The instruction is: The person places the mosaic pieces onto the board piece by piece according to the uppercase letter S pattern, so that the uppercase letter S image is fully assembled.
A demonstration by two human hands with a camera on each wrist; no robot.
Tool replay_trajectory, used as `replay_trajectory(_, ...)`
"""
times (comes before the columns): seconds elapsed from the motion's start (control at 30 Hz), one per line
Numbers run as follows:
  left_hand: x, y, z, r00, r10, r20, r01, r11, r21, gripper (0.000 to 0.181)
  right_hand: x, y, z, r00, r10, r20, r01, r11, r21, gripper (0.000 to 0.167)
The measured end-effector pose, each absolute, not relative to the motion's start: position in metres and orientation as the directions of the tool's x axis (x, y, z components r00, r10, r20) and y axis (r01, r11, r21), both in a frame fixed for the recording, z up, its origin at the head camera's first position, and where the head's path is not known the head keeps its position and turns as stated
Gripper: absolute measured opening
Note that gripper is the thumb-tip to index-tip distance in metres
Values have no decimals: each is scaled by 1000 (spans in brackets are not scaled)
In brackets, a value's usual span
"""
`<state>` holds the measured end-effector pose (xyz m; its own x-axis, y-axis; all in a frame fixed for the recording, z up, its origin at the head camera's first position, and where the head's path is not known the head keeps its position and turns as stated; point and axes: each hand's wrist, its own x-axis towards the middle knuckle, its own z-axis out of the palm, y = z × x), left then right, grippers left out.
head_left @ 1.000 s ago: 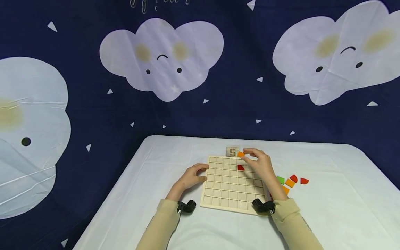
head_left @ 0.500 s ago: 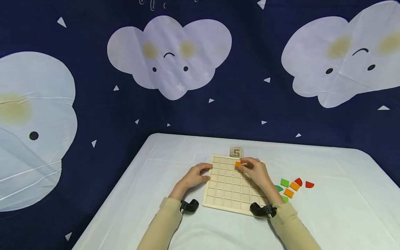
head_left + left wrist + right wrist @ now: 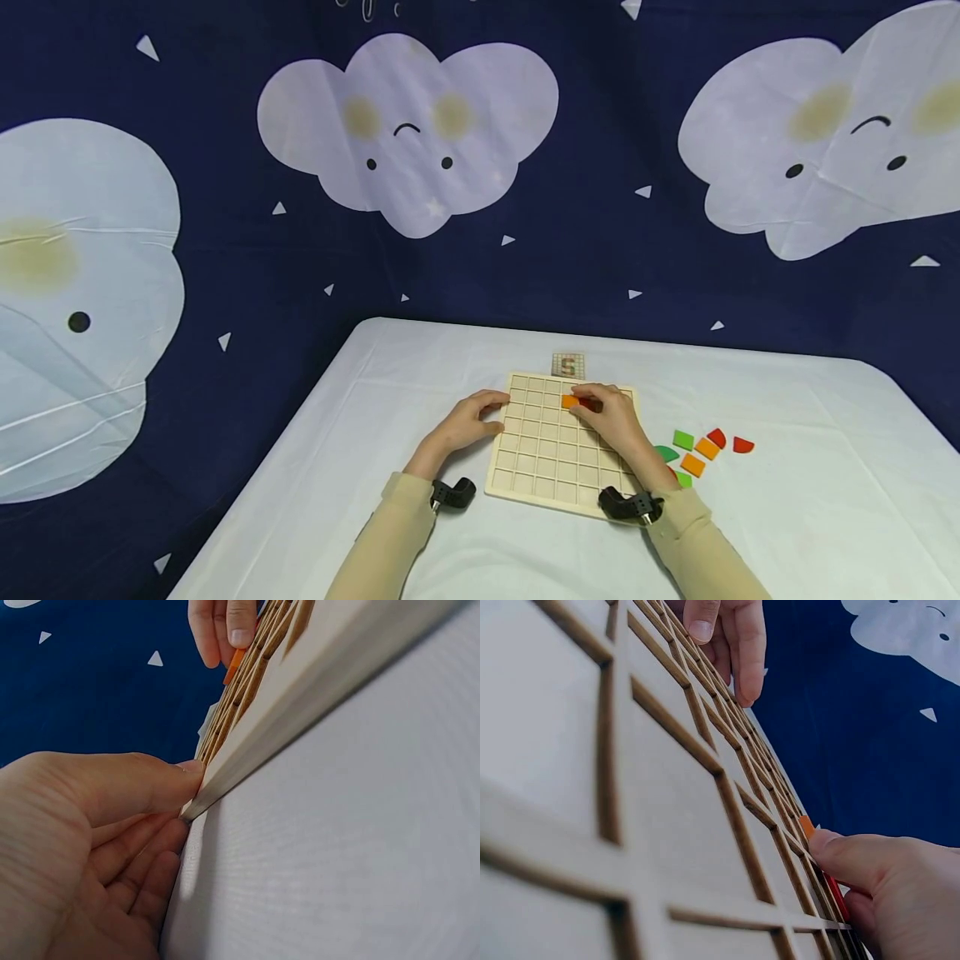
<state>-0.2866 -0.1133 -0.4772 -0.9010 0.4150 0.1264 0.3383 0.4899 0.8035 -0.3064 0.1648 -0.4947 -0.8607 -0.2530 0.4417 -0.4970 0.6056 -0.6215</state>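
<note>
A pale wooden grid board (image 3: 534,461) lies flat on the table. My left hand (image 3: 463,423) touches its left edge, thumb and fingers spread; the left wrist view has the thumb (image 3: 146,784) against that edge. Over the upper part of the grid, my right hand (image 3: 611,415) pinches an orange tile (image 3: 569,402) between thumb and forefinger. The tile's orange edge (image 3: 807,826) shows at the right thumb in the right wrist view. A red piece (image 3: 835,895) sits in the grid beside it, partly hidden by the hand. Whether the orange tile lies fully in a cell, I cannot tell.
A small card with an S pattern (image 3: 568,366) lies just behind the board. To the right are loose pieces: a green tile (image 3: 683,439), orange tiles (image 3: 693,465), red rounded pieces (image 3: 743,445) and a green rounded piece (image 3: 666,453). A dark cloud-print cloth hangs behind.
The right hand has brought the orange tile from beyond the board's back edge down onto the grid, left of the red piece. The left hand keeps its place at the edge. The head view has shifted slightly.
</note>
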Motion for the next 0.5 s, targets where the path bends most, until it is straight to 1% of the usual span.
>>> replay_trajectory(0.3, -285, -113, -476, -904, 412, 116, 329, 496, 804, 47, -305, 164, -495, -863, -255, 436, -492, 618, -613, 35)
replay_trajectory(0.43, -284, -113, -475, -902, 415, 117, 330, 492, 805, 47, -304, 164, -492, -869, -242, 431, -487, 570, -662, 34)
replay_trajectory(0.5, -285, -113, -474, -901, 418, 121, 336, 493, 802, 47, -303, 164, -487, -884, -212, 416, -462, 528, -713, 34)
